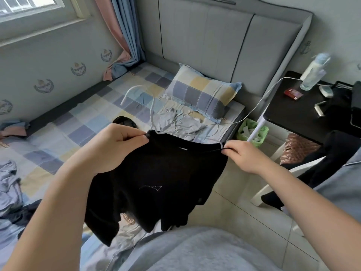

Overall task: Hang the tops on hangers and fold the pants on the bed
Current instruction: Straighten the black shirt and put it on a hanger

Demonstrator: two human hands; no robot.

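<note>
A black top point(156, 184) hangs in the air over the bed's edge, spread between both hands. A white hanger point(150, 112) sticks up out of its neck, hook at the top left. My left hand point(111, 147) pinches the top's left shoulder beside the hanger's neck. My right hand point(242, 155) pinches the right shoulder edge where the hanger's end shows. A crumpled grey garment point(181, 124) lies on the bed point(58, 133) beyond the top. More grey and dark clothing point(9, 182) lies at the left edge.
A checked pillow point(203, 94) leans by the grey headboard. A black bedside table point(304, 108) at the right holds a bottle point(312, 73) and small items, with a white cable running to the bed. A green bin point(254, 132) and a white chair with dark clothes point(316, 165) stand on the tiled floor.
</note>
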